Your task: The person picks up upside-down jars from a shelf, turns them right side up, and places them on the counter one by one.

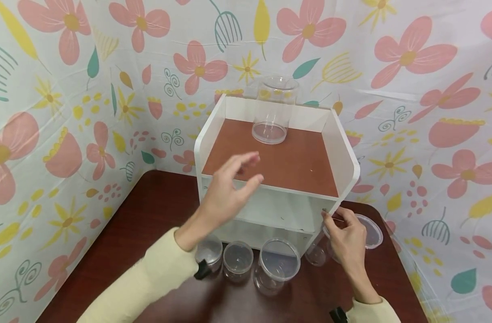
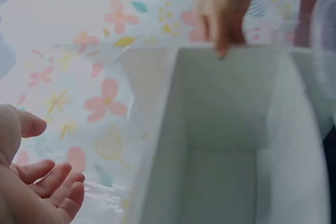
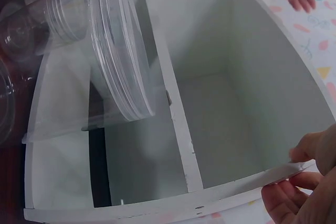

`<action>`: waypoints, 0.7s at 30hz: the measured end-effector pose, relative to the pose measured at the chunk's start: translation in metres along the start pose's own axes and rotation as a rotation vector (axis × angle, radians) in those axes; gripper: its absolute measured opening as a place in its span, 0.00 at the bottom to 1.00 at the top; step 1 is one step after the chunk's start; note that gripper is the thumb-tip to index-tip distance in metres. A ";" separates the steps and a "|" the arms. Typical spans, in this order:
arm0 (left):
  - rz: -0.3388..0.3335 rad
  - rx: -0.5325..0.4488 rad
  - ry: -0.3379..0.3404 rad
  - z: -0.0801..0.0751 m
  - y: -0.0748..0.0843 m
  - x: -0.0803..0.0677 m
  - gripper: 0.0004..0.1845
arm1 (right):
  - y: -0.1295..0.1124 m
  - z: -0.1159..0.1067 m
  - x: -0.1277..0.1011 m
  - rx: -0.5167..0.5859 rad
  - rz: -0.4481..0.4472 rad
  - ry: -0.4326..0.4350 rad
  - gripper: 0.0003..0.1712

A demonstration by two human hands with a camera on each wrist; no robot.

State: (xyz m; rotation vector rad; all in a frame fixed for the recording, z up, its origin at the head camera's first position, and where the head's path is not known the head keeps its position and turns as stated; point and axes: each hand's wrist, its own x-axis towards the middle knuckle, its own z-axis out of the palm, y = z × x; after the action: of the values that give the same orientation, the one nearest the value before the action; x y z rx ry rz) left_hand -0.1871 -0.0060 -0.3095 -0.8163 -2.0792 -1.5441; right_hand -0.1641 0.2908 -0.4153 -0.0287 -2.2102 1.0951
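A white shelf unit (image 1: 347, 148) with a brown top board (image 1: 238, 139) stands against the patterned cloth. My right hand (image 1: 348, 237) pinches the front edge of its right side panel; in the right wrist view the thumb and fingers (image 3: 281, 198) lie on opposite sides of that edge. My left hand (image 1: 226, 195) is raised before the top board, fingers loosely bent and holding nothing, also in the left wrist view. A tall clear jar (image 1: 274, 110) stands on the top board. Below, the unit's compartment (image 3: 220, 124) has bare white walls.
Several clear lidded jars stand along the unit's front, the largest jar (image 1: 279, 262) in the middle and a smaller jar (image 1: 238, 260) beside it. Past my right hand lies a round clear lid (image 1: 373, 231) on the dark red table (image 1: 161, 197). Floral cloth (image 1: 423, 98) surrounds the back.
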 end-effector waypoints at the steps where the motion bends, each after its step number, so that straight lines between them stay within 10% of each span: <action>1: -0.028 -0.002 0.009 -0.003 0.001 0.008 0.25 | 0.000 0.000 0.000 -0.004 -0.003 0.001 0.11; 8: -0.248 0.025 -0.019 -0.013 -0.003 0.060 0.35 | 0.000 0.000 -0.001 -0.022 -0.018 0.009 0.10; 21: -0.464 0.130 -0.083 -0.003 -0.018 0.136 0.49 | 0.003 0.000 0.000 -0.017 -0.027 0.017 0.10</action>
State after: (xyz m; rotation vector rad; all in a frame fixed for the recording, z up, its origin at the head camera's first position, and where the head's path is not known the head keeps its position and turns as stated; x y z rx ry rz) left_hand -0.2998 0.0155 -0.2334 -0.3688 -2.5279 -1.5917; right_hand -0.1650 0.2926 -0.4170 -0.0148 -2.1983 1.0581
